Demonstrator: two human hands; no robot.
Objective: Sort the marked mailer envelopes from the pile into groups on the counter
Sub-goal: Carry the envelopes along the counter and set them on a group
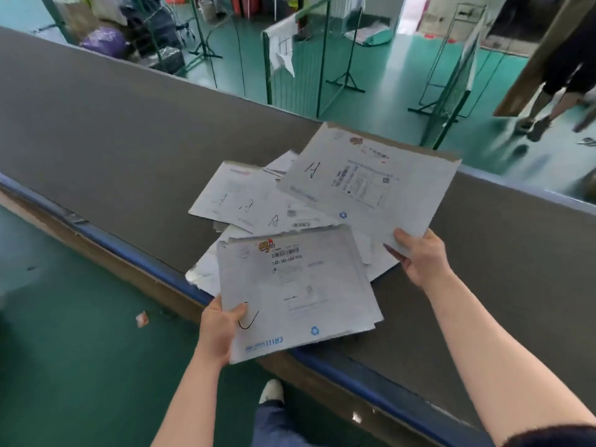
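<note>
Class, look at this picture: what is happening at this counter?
A person is sorting flat white paper mailer envelopes at a long grey counter with a blue front edge. The left hand grips a small stack of envelopes by its near corner; the top one bears a curved pen mark. The right hand holds the corner of a large envelope marked "A", over a spread group of A-marked envelopes lying on the counter.

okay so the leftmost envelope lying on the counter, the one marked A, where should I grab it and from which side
Judging by its pose, pinch the bare left corner of the leftmost envelope, coming from the left. Its right part is overlapped by other envelopes, while that corner lies free on the counter.
</note>
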